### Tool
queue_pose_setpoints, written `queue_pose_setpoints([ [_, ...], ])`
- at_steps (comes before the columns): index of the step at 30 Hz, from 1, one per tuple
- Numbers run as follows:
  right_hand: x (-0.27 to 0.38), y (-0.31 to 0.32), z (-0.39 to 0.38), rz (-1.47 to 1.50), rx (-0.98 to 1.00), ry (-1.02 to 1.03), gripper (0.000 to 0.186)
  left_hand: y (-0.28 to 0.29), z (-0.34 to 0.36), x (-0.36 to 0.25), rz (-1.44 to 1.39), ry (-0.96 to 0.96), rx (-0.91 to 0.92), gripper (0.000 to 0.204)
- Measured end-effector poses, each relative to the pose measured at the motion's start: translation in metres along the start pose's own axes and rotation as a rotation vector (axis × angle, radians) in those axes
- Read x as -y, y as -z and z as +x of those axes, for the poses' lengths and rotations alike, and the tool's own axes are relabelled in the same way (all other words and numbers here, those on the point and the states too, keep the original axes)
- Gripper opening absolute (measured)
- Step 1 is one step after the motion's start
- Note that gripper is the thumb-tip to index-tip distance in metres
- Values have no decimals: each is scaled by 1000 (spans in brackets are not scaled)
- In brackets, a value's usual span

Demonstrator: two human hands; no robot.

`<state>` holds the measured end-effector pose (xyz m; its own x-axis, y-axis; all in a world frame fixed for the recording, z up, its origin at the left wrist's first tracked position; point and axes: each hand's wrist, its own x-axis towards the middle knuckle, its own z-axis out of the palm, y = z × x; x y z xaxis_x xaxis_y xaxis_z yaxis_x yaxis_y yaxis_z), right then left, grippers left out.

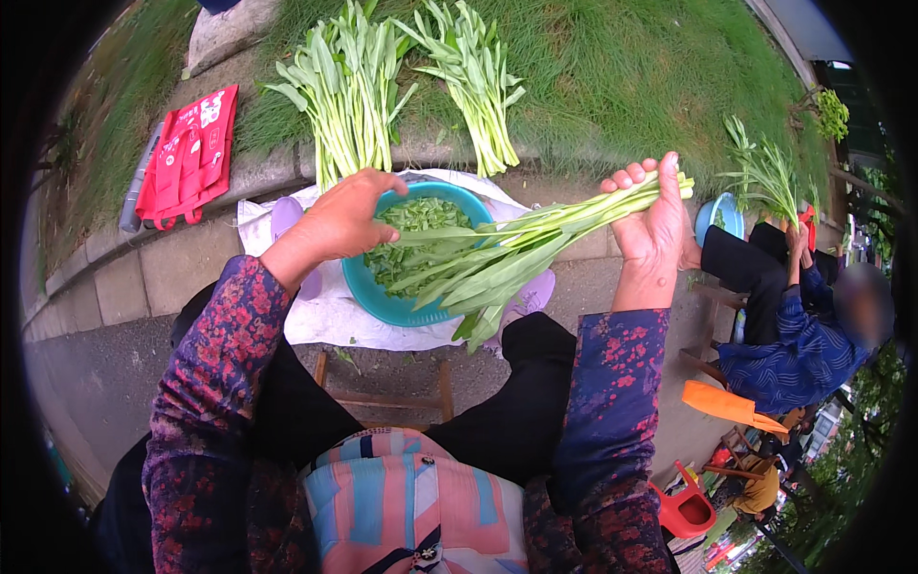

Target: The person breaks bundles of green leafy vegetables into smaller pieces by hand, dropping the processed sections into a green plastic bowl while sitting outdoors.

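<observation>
Water spinach bunch (512, 266) slants across the teal basin (366, 295)'s right rim, stems (588, 210) in the right hand (655, 225)'s closed grip, left hand (337, 218)'s grip wide over the left rim; likely light, crisp-stemmed, soft-leaved, best held by the stems.

Outdoors, paved wayside: grass verge (631, 77) along stone kerb (263, 174), grey pavement (110, 368), leafy trees (856, 512), red stool (688, 512) in daylight.
</observation>
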<state>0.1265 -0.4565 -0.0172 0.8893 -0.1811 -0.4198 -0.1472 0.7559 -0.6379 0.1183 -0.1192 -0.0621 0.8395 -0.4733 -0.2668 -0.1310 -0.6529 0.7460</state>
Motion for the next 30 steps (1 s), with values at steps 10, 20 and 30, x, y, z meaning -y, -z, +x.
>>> queue_pose_setpoints([
  [10, -47, -34, -3, 13, 200, -179, 28, 0, 13, -19, -342, 58, -121, 29],
  [20, -98, -69, -24, 0, 306, -367, 27, -26, 16, -36, -1065, 93, 197, 71],
  [30, -93, -79, -28, -416, 386, -132, 58, -19, 11, -50, -1001, 192, 396, 37],
])
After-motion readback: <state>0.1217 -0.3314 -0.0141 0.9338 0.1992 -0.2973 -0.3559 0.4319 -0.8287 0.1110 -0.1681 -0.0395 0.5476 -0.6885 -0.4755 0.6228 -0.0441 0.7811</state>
